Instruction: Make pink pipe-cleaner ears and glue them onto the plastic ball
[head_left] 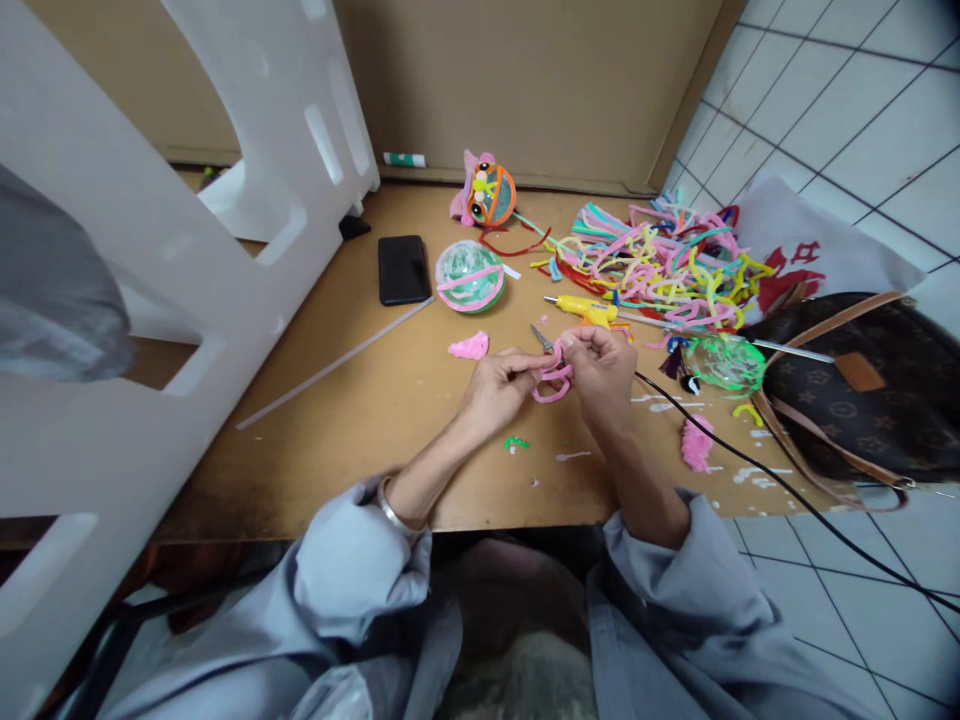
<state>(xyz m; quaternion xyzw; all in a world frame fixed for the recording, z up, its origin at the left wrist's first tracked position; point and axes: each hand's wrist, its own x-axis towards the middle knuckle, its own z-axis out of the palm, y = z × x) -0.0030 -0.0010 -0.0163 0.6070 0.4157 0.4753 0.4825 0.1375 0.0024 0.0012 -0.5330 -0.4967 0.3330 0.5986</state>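
My left hand point(499, 390) and my right hand point(602, 370) meet over the middle of the table, their fingers pinched together around a small pink strip point(559, 352). Just beneath my fingertips are pink-handled scissors point(552, 392), with the blades pointing up and left. A yellow glue gun point(589, 308) lies just beyond my right hand. Left of my hands rests a fuzzy pink piece point(470, 347). Behind it is a green and white ball point(470, 277) with a pink band round it. Small green scraps point(515, 442) lie nearer to me.
A black phone point(403, 270), a thin stick point(337, 363) and a decorated orange-banded ball point(491, 193) lie at the left and back. Colourful fuzzy stems point(660, 260) pile up at the right, near a brown bag point(862, 400). A black cable point(720, 437) crosses the right side.
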